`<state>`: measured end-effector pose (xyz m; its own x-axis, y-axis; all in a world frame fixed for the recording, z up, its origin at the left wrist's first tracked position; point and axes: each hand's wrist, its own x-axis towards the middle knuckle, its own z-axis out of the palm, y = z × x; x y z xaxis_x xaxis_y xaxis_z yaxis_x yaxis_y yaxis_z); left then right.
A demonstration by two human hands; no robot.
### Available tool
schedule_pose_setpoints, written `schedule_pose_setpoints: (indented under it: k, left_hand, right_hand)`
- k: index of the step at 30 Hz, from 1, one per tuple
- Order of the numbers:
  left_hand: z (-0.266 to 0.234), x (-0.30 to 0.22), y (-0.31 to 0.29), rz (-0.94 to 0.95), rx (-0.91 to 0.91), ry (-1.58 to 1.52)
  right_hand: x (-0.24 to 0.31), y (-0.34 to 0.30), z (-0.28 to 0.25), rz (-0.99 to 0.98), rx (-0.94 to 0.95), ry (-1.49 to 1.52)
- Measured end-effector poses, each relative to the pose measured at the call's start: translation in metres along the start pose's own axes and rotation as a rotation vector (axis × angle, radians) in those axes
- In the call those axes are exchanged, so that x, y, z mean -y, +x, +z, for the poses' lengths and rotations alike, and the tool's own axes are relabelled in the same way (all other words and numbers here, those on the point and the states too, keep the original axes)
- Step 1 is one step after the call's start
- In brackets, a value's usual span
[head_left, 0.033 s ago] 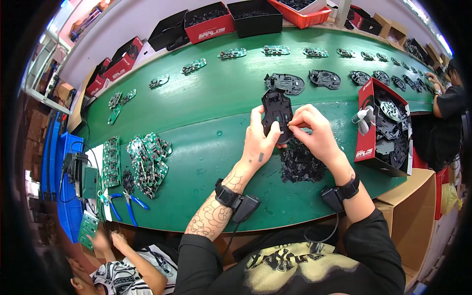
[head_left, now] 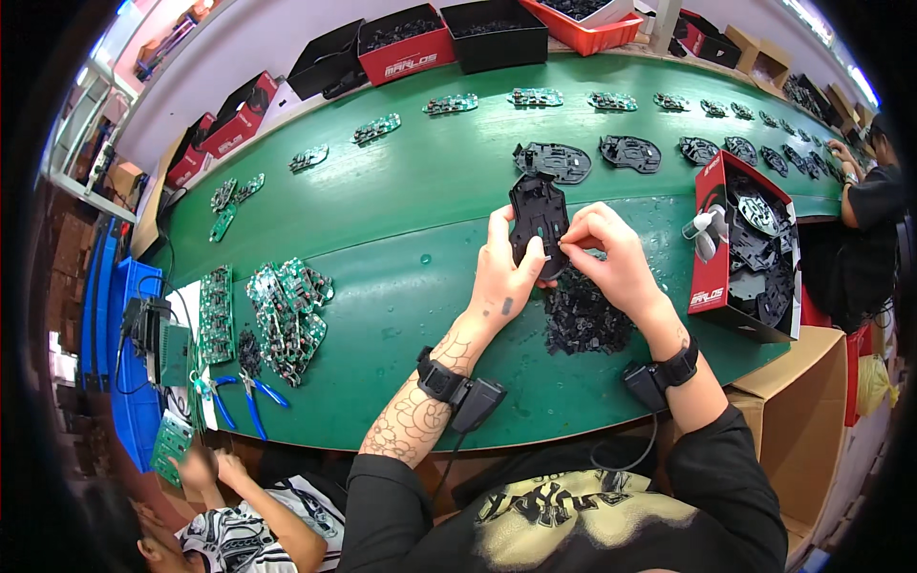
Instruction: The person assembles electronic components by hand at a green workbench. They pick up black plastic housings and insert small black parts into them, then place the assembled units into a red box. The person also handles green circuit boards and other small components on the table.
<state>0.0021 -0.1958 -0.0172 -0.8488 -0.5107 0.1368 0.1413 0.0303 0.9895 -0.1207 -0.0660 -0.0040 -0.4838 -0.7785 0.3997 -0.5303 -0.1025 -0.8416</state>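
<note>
Above the green table, my left hand is closed around a black plastic computer-mouse shell, with the thumb lying across its inner face. The shell is held lengthwise, its ribbed inside facing up. My right hand pinches thumb and forefinger together at the shell's right edge; anything between those fingertips is too small or hidden to make out. Just below the hands lies a heap of small black plastic parts. Two more black mouse shells, a nearer one and another, rest beyond the held one.
A red and black box of mouse shells stands at right. Green circuit boards are piled at left, near blue-handled pliers. A row of boards crosses the far side. At lower left a co-worker's hand works by a board.
</note>
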Motion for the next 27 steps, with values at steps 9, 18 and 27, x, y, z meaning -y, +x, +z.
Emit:
schedule_pose_setpoints:
  k: [9, 18, 27]
  left_hand:
    - [-0.003, 0.014, 0.005, 0.203, -0.177, 0.140]
    - [-0.010, 0.013, 0.008, 0.002, -0.203, -0.065]
    - [-0.013, 0.021, 0.008, 0.005, -0.195, -0.086]
  right_hand:
    - [0.004, 0.002, -0.011, 0.291, 0.003, 0.021]
    - [0.007, -0.004, -0.007, 0.262, 0.290, -0.400]
    - [0.008, 0.001, -0.012, 0.194, 0.073, -0.082]
